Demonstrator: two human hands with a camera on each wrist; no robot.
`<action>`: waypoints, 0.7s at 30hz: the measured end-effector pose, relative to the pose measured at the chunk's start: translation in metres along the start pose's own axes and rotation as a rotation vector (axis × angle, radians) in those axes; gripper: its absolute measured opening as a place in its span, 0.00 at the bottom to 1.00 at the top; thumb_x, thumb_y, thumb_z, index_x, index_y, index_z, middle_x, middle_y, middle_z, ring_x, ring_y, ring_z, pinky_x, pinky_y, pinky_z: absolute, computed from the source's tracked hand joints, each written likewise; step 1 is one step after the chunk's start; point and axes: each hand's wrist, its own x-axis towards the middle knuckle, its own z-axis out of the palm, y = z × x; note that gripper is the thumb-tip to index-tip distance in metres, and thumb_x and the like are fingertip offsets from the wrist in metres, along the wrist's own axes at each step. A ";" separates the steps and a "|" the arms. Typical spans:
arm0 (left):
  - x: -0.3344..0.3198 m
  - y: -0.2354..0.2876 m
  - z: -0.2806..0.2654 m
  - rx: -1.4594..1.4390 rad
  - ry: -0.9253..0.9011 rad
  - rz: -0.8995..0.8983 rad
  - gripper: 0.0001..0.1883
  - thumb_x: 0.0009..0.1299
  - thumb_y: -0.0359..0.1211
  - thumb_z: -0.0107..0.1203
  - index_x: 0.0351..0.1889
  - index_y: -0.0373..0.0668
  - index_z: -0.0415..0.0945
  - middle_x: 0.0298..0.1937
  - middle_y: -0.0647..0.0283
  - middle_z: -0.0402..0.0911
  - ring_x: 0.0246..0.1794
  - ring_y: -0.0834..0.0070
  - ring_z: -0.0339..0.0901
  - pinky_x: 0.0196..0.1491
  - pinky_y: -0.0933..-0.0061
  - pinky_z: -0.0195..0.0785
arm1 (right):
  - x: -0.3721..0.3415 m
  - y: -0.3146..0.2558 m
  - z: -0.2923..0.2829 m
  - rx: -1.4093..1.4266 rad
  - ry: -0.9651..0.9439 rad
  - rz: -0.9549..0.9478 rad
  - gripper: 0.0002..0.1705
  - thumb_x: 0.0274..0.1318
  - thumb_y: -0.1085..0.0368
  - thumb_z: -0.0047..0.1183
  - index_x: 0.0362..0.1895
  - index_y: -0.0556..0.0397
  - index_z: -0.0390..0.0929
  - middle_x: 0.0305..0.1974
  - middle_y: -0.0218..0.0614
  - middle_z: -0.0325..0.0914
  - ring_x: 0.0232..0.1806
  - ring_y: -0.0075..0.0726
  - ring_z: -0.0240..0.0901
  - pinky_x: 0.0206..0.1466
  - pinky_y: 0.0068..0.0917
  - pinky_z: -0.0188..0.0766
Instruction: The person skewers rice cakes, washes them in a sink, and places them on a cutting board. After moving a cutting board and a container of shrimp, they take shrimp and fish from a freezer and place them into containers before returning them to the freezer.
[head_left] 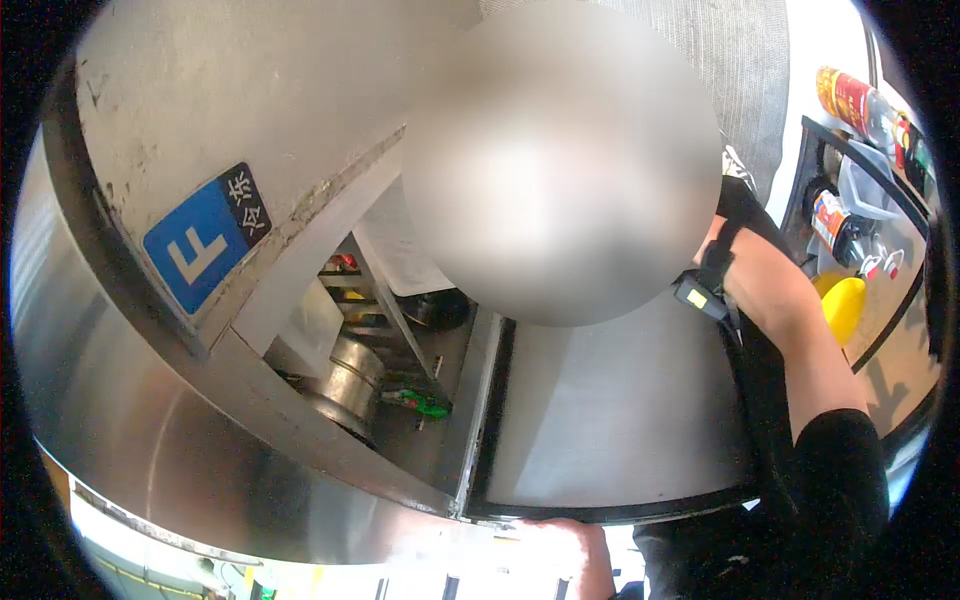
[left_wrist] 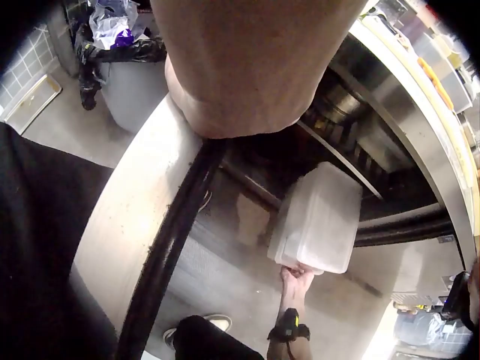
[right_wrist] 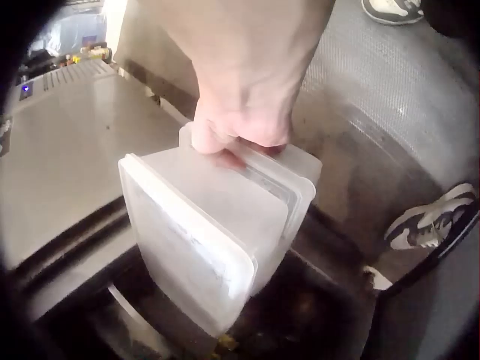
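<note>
In the right wrist view, my right hand [right_wrist: 244, 124] grips translucent white plastic containers [right_wrist: 199, 240] by their upper edge, fingers curled over the rim. They lean together, tilted, over the dark cabinet opening. The left wrist view shows the same right hand [left_wrist: 297, 276] at one end of the containers [left_wrist: 322, 217], in front of the cabinet. A blurred circle hides hand and containers in the head view. My left hand [head_left: 575, 548] holds the edge of the open freezer door [head_left: 620, 420], a steel door with a black gasket; its fingertips are mostly hidden.
Inside the steel cabinet are a metal pot [head_left: 350, 385] and a rack [head_left: 395, 320]. A blue-and-black label [head_left: 207, 238] marks its front. Bottles [head_left: 845, 100] stand on a shelf at the right. A lined grey bin [left_wrist: 135, 90] stands beyond the door.
</note>
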 end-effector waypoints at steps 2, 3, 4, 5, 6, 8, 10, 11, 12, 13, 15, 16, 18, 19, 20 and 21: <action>0.000 0.000 -0.002 -0.009 -0.004 0.000 0.35 0.89 0.57 0.37 0.80 0.38 0.61 0.79 0.51 0.65 0.76 0.59 0.66 0.78 0.47 0.60 | 0.003 0.010 0.027 0.012 0.092 0.031 0.21 0.55 0.77 0.58 0.55 0.56 0.83 0.41 0.30 0.86 0.39 0.24 0.81 0.46 0.27 0.78; 0.001 0.000 -0.003 -0.011 -0.007 -0.002 0.35 0.89 0.57 0.37 0.80 0.38 0.61 0.79 0.51 0.65 0.76 0.59 0.66 0.78 0.47 0.60 | 0.004 0.017 0.038 0.017 0.189 0.064 0.21 0.52 0.78 0.61 0.52 0.56 0.83 0.40 0.30 0.86 0.39 0.26 0.81 0.46 0.28 0.79; 0.003 0.000 -0.004 -0.012 -0.013 -0.007 0.35 0.89 0.57 0.37 0.80 0.38 0.61 0.79 0.51 0.65 0.76 0.59 0.66 0.78 0.47 0.60 | 0.008 0.027 0.047 0.080 0.165 0.030 0.20 0.49 0.81 0.65 0.47 0.54 0.83 0.38 0.30 0.86 0.40 0.28 0.82 0.47 0.29 0.79; 0.003 -0.001 -0.005 -0.012 -0.019 -0.009 0.35 0.89 0.57 0.37 0.80 0.38 0.61 0.79 0.51 0.65 0.76 0.59 0.66 0.78 0.47 0.60 | 0.011 0.037 0.057 0.087 0.174 -0.020 0.14 0.50 0.80 0.67 0.39 0.51 0.81 0.37 0.31 0.86 0.40 0.28 0.82 0.45 0.30 0.79; 0.003 -0.002 -0.005 -0.019 -0.025 -0.015 0.35 0.89 0.57 0.38 0.80 0.38 0.61 0.79 0.51 0.65 0.76 0.59 0.66 0.78 0.47 0.60 | 0.017 0.048 0.062 0.080 0.180 -0.011 0.13 0.50 0.79 0.67 0.37 0.51 0.79 0.36 0.30 0.85 0.39 0.28 0.81 0.44 0.30 0.78; 0.006 -0.002 -0.005 -0.031 -0.039 -0.028 0.35 0.89 0.57 0.38 0.80 0.38 0.61 0.79 0.51 0.65 0.76 0.59 0.66 0.78 0.47 0.59 | 0.028 0.080 0.075 0.075 0.181 -0.001 0.15 0.51 0.79 0.68 0.32 0.49 0.75 0.33 0.29 0.83 0.38 0.27 0.79 0.42 0.30 0.76; 0.008 -0.002 -0.006 -0.049 -0.052 -0.035 0.35 0.89 0.57 0.38 0.80 0.38 0.61 0.79 0.51 0.65 0.76 0.59 0.66 0.78 0.47 0.59 | 0.033 0.075 0.103 -0.049 0.263 0.087 0.15 0.53 0.79 0.68 0.35 0.49 0.75 0.34 0.29 0.83 0.38 0.27 0.79 0.43 0.31 0.77; 0.010 -0.002 -0.007 -0.064 -0.059 -0.039 0.35 0.89 0.56 0.38 0.80 0.38 0.60 0.79 0.51 0.65 0.76 0.59 0.66 0.79 0.47 0.59 | 0.034 0.073 0.114 -0.075 0.290 0.116 0.14 0.52 0.79 0.68 0.37 0.50 0.77 0.35 0.29 0.84 0.39 0.28 0.80 0.44 0.32 0.78; 0.010 -0.003 -0.007 -0.073 -0.065 -0.050 0.35 0.89 0.56 0.38 0.80 0.38 0.60 0.79 0.51 0.65 0.76 0.59 0.66 0.79 0.47 0.59 | 0.037 0.081 0.119 -0.072 0.281 0.118 0.14 0.52 0.79 0.68 0.37 0.50 0.77 0.35 0.29 0.84 0.39 0.28 0.80 0.44 0.32 0.78; 0.007 -0.002 -0.007 -0.091 -0.073 -0.053 0.35 0.89 0.56 0.38 0.80 0.38 0.60 0.79 0.51 0.65 0.76 0.59 0.66 0.79 0.47 0.59 | 0.040 0.085 0.122 0.026 0.218 0.082 0.14 0.54 0.78 0.67 0.42 0.51 0.79 0.37 0.30 0.85 0.40 0.28 0.81 0.46 0.32 0.79; 0.003 -0.003 -0.006 -0.147 -0.097 -0.081 0.35 0.89 0.56 0.38 0.81 0.38 0.60 0.79 0.51 0.65 0.76 0.59 0.66 0.79 0.47 0.59 | 0.045 0.082 0.129 0.121 0.134 0.048 0.15 0.56 0.76 0.66 0.47 0.53 0.81 0.39 0.30 0.86 0.42 0.29 0.82 0.47 0.33 0.80; 0.000 -0.002 -0.003 -0.179 -0.109 -0.102 0.35 0.89 0.56 0.38 0.81 0.38 0.60 0.79 0.51 0.65 0.76 0.59 0.66 0.79 0.47 0.59 | 0.042 0.080 0.124 0.024 0.154 0.139 0.17 0.57 0.75 0.65 0.51 0.54 0.82 0.40 0.30 0.87 0.43 0.29 0.82 0.48 0.32 0.80; -0.005 0.005 0.000 -0.274 -0.148 -0.179 0.35 0.89 0.56 0.38 0.81 0.39 0.60 0.79 0.51 0.65 0.76 0.59 0.66 0.79 0.47 0.58 | 0.015 0.066 0.104 -0.113 0.079 0.222 0.29 0.66 0.70 0.60 0.72 0.53 0.77 0.57 0.41 0.88 0.49 0.33 0.87 0.53 0.33 0.83; -0.011 0.010 0.005 -0.364 -0.172 -0.221 0.35 0.89 0.56 0.39 0.81 0.39 0.60 0.79 0.51 0.65 0.76 0.59 0.66 0.79 0.47 0.58 | -0.004 0.023 0.113 -0.315 0.106 0.418 0.28 0.69 0.68 0.58 0.72 0.53 0.77 0.57 0.40 0.88 0.49 0.32 0.87 0.51 0.33 0.84; -0.013 0.023 0.015 -0.466 -0.191 -0.263 0.35 0.89 0.56 0.39 0.81 0.39 0.60 0.79 0.51 0.65 0.76 0.59 0.66 0.79 0.47 0.58 | -0.018 -0.027 0.130 -0.540 0.122 0.583 0.27 0.71 0.66 0.56 0.72 0.53 0.76 0.58 0.40 0.87 0.49 0.32 0.86 0.50 0.32 0.85; -0.012 0.034 0.025 -0.573 -0.209 -0.302 0.35 0.89 0.56 0.39 0.81 0.39 0.60 0.79 0.51 0.65 0.76 0.59 0.66 0.79 0.48 0.58 | -0.045 -0.075 0.130 -0.527 0.015 0.521 0.18 0.74 0.65 0.54 0.65 0.51 0.79 0.53 0.37 0.88 0.46 0.29 0.86 0.47 0.30 0.84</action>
